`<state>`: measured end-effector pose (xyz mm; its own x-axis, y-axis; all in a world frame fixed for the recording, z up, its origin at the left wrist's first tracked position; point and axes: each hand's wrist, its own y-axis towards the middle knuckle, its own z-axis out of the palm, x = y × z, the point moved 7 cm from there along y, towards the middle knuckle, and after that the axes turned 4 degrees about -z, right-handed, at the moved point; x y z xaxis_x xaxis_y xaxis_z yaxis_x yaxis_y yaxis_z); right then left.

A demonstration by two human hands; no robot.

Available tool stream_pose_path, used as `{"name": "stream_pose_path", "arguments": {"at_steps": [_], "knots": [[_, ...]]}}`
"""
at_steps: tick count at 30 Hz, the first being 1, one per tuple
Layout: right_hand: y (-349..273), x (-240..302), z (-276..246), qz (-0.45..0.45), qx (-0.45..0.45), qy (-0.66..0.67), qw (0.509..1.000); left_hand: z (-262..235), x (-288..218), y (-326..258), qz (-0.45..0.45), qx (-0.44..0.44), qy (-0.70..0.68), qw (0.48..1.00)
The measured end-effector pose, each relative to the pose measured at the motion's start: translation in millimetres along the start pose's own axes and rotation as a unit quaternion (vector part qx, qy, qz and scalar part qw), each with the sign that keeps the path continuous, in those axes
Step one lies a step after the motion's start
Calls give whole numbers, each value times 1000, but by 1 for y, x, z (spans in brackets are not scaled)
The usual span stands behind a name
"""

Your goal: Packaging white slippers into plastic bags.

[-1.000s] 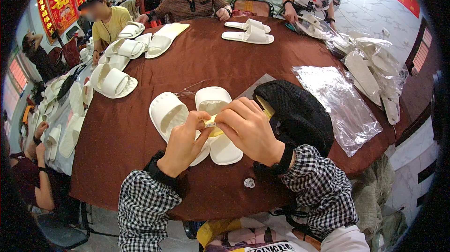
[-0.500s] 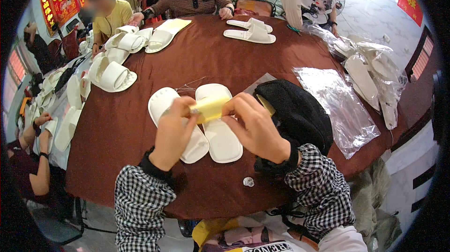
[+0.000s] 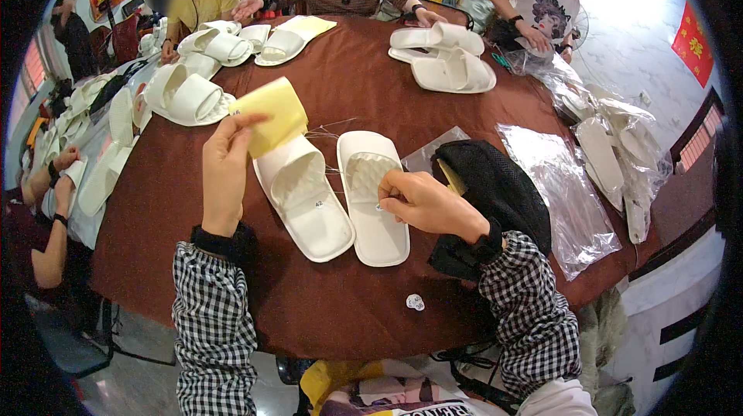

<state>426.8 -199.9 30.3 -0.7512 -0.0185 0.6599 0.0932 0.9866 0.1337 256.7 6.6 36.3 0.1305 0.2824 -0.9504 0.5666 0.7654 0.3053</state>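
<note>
A pair of white open-toe slippers lies in front of me, the left slipper beside the right slipper, toes pointing away. A small sticker is on the left insole. My left hand is closed on a yellow sheet, pinching its edge above the left slipper's toe end. My right hand is bent over the right slipper's insole, its fingers pinched together. A bit of a small sticker shows at those fingertips; whether it touches the insole is hard to tell.
A black mesh bag and clear plastic bags lie to the right. Wrapped slippers are piled beyond. More slippers stand at the far left. A sticker scrap lies near the front edge. Co-workers sit around the table.
My hands have parted: the left has carried the yellow sheet up and left, the right has dropped to the right slipper. Across the table, a co-worker's hand has reached the far slippers, which have shifted.
</note>
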Motion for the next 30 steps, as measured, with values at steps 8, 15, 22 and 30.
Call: {"name": "stream_pose_path", "arguments": {"at_steps": [8, 15, 22, 30], "knots": [[4, -9, 6, -15, 0, -26, 1000, 40, 4, -9, 74, 139, 238, 958], [6, -5, 10, -40, -25, -91, 995, 24, 15, -4, 87, 163, 270, 945], [6, -6, 9, -31, -24, -92, 995, 27, 11, -5, 86, 170, 274, 943], [5, -13, 7, -27, -67, -63, 995, 35, 12, -6, 84, 186, 259, 944]]}}
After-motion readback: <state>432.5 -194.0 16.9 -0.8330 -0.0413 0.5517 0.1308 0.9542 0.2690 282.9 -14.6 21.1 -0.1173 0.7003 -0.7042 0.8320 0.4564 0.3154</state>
